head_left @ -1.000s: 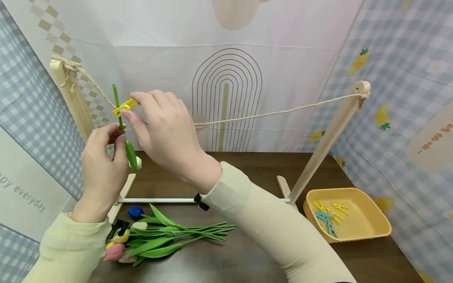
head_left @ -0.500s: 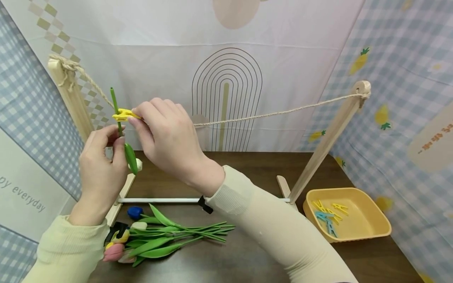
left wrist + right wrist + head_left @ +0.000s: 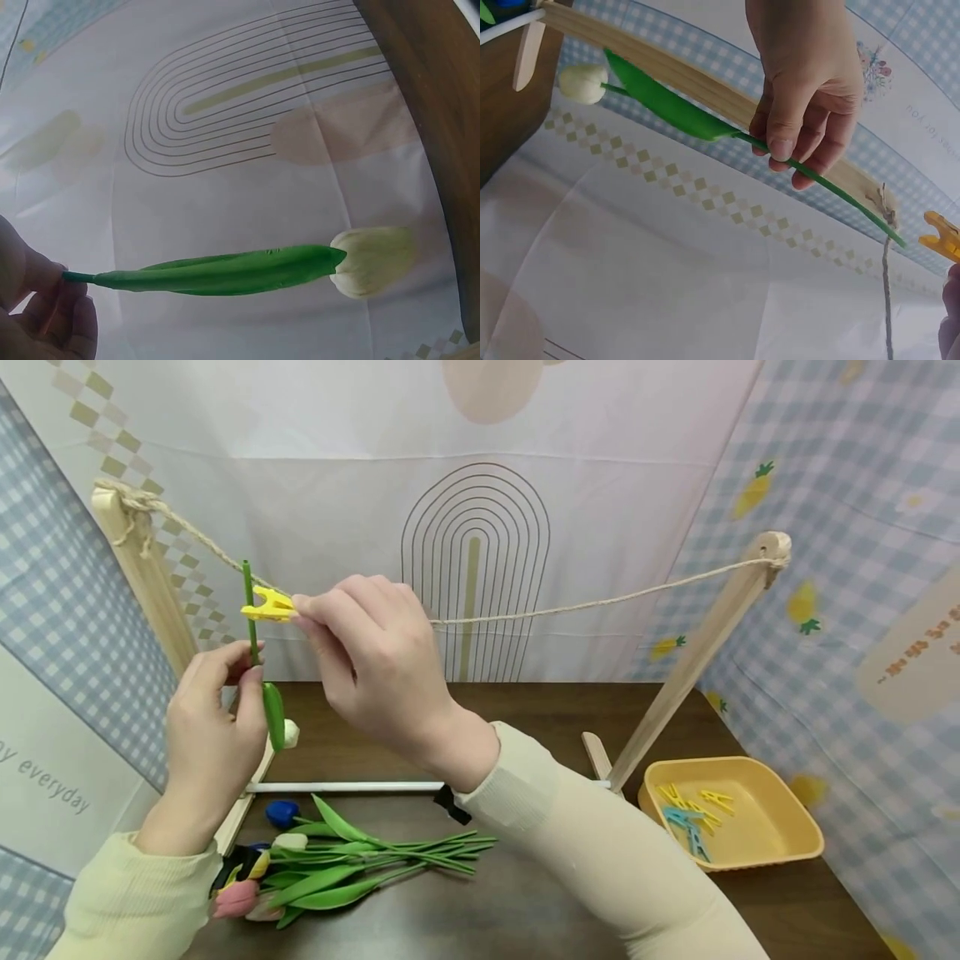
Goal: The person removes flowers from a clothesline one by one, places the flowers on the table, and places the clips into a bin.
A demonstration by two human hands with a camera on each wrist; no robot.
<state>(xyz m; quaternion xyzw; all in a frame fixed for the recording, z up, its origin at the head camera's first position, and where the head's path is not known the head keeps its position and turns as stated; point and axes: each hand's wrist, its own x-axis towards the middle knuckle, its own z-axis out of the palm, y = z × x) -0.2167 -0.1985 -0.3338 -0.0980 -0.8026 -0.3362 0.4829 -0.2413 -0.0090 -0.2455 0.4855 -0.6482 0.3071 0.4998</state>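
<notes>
My left hand pinches the green stem of a white artificial tulip between thumb and fingers. The tulip hangs head down, its stem end pointing up beside the rope. Between thumb and fingertips, my right hand pinches a yellow clothespin. In the head view the clothespin's jaws overlap the stem near its top. The right wrist view shows the clothespin with parted jaws, a small gap from the stem end. Most of the right hand is outside that view.
A wooden post on the left and another post on the right carry the rope. Several artificial tulips lie on the table. At the right stands a yellow basket with yellow and blue clothespins. A white bar joins the posts' feet.
Both hands have come down slightly, the tulip with them. The clothespin has turned from slanted to nearly level and its jaws now look parted. The right hand has shifted a little to the right.
</notes>
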